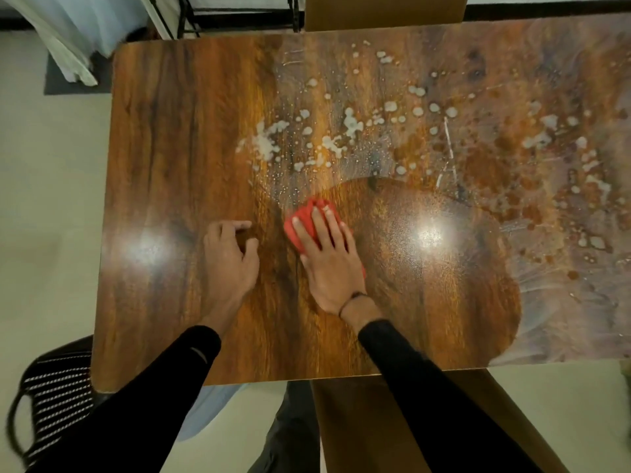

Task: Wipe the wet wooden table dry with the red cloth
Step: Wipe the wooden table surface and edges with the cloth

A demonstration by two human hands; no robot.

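Right hand (pixel 327 257) flat on the cloth (pixel 309 216), near the middle of the table (pixel 164 148).
Its fingers lie straight, pressing the red cloth down at the edge of a dry patch; white droplets and smears cover the wood beyond and to the right. The left hand (pixel 230 257) rests on the table just beside it, fingers loosely curled, holding nothing.
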